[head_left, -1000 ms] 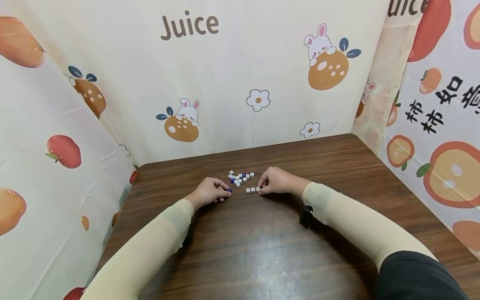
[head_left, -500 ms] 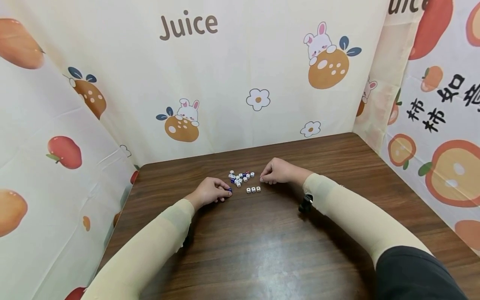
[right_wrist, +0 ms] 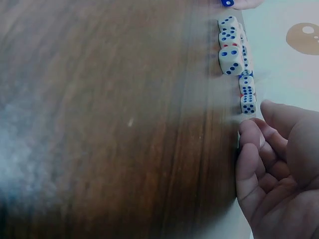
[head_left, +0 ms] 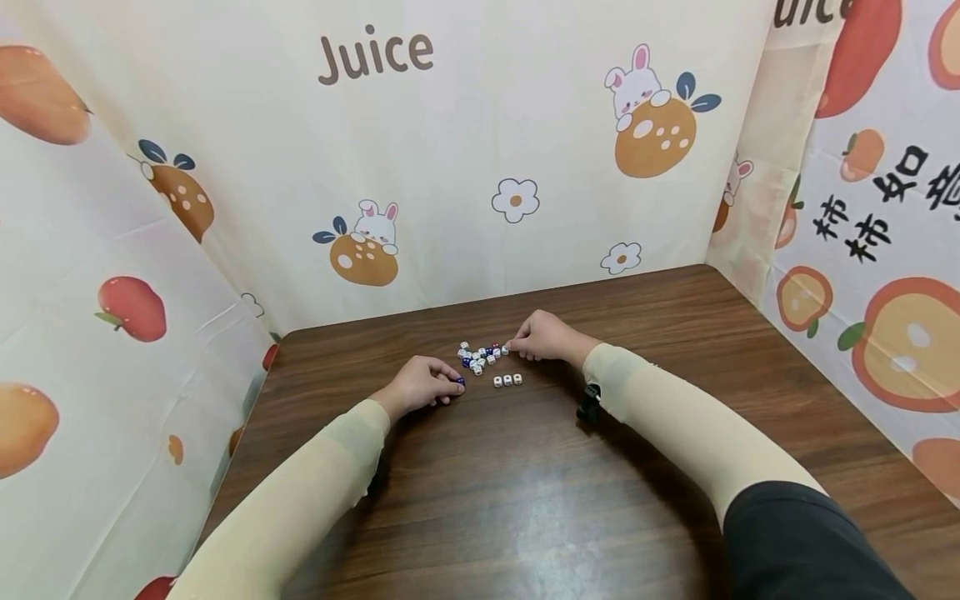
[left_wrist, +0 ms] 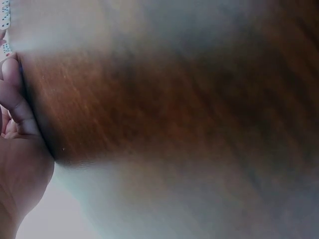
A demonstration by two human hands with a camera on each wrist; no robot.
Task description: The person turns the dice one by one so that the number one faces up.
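My left hand rests on the table and pinches a blue die between thumb and fingers; the same blue die shows at the top of the right wrist view. To its right stand three white dice in a short row, spaced slightly apart in the head view. Behind them lies a loose cluster of dice, mostly white, some blue, one red. My right hand is at the cluster's right end. Its thumb and fingers are parted, fingertips close beside the end white die.
The dice lie on a brown wood-grain table. Behind it hangs a cream cloth with fruit and rabbit prints, and printed cloths also flank both sides. A small black device is strapped under the right wrist.
My right hand has left the right end of the three-dice row, moved back, then left to the cluster. My left hand has stayed in place with the blue die.
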